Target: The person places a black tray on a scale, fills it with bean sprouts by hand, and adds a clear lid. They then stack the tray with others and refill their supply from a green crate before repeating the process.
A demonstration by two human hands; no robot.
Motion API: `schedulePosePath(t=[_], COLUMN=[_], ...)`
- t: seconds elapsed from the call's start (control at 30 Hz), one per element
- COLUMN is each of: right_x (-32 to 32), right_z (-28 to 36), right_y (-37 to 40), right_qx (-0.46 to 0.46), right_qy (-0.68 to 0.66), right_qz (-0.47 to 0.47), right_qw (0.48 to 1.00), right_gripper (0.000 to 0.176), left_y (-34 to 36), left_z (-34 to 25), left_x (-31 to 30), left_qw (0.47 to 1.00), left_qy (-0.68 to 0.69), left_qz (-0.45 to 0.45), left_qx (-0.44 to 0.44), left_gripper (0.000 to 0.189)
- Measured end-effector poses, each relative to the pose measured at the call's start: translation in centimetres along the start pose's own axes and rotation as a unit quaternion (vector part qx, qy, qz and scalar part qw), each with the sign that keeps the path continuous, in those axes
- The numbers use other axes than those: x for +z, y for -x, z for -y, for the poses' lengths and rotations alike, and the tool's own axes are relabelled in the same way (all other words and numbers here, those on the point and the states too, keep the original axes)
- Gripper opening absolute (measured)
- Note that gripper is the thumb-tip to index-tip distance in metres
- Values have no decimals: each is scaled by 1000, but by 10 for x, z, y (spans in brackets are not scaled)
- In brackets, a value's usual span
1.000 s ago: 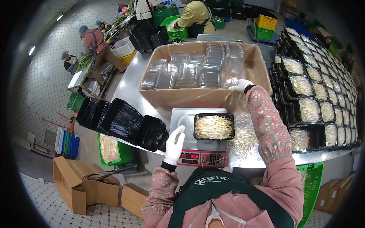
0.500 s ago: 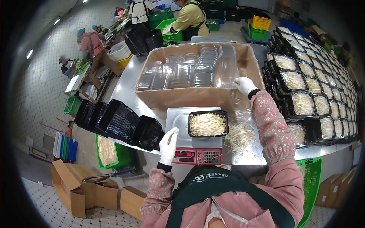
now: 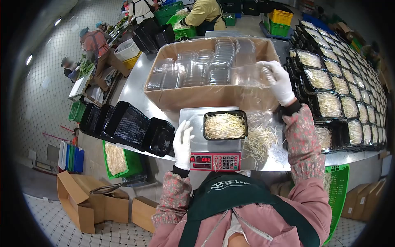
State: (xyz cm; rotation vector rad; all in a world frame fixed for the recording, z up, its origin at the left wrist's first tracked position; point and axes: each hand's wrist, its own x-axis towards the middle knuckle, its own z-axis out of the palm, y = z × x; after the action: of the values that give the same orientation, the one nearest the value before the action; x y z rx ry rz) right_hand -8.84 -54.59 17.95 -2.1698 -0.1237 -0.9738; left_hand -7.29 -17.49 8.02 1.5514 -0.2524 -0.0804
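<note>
A black tray of bean sprouts sits on the metal plate of a red digital scale. My left hand, in a white glove, is at the scale's left edge with its fingers stretched out and holds nothing. Gloved in white too, my right hand grips the right end of a clear plastic lid, over the front right of a cardboard box. Stacks of clear lids stand inside that box. Loose bean sprouts lie on the table right of the scale.
Nested black trays lean at the table's left edge. Filled sprout trays are stacked high along the right. A green crate stands by my right side, open cartons on the floor at left. Co-workers are busy beyond the table.
My right hand has come back toward me and slightly right from the box, drawing a clear lid with it. My left hand stays beside the scale. The view has shifted slightly.
</note>
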Motion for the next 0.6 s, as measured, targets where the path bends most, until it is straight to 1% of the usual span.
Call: schedulePosePath(t=[0.03,0.07,0.13,0.17,0.2,0.23,0.27,0.3,0.33,0.37,0.4,0.43,0.47,0.5,0.53,0.57,0.6], right_x=[-2,-6,6,19,35,53,63,70,78,85,88,88,89,90,96,108,114], right_z=[15,34,60,61,65,59,45,29,10,-8,-17,-17,-15,-15,-20,-32,-41], right_y=[6,16,44,63,83,104,123,137,146,154,158,155,148,140,133,136,140], right_qx=[82,185,242,277,296,308,325,342,245,143,36,84,132,179,199,217,225], right_qy=[-117,-231,-348,-368,-369,-383,-371,-359,-233,-98,40,88,136,183,215,212,179], right_qz=[-7,37,83,109,121,118,112,106,89,70,49,85,120,154,192,199,173], right_qw=[990,954,902,881,873,863,863,862,937,982,997,989,975,954,937,932,942], right_gripper=[24,24,29,33,35,35,36,37,37,37,37,37,37,38,39,36,34], left_y=[-1,-1,2,0,-1,-2,0,-2,-6,-10,-21,-33,-48,-61,-70,-76,-86], left_z=[-1,-2,-9,-9,-7,-4,0,5,13,24,43,51,55,58,62,71,85], left_x=[2,6,21,24,25,27,30,31,32,32,32,34,38,42,46,45,40], left_qw=[998,992,971,978,982,983,987,990,993,994,994,987,966,932,929,933,935], left_qy=[63,125,237,196,155,113,102,65,27,-11,-53,-143,-230,-313,-333,-333,-333], left_qz=[8,17,30,59,87,114,88,89,90,91,87,59,31,2,-17,9,36], left_qx=[-4,-7,-6,-35,-64,-93,-91,-83,-74,-66,-31,40,111,181,162,138,114], left_gripper=[48,50,52,50,48,47,36,33,30,27,23,23,24,24,26,26,26])
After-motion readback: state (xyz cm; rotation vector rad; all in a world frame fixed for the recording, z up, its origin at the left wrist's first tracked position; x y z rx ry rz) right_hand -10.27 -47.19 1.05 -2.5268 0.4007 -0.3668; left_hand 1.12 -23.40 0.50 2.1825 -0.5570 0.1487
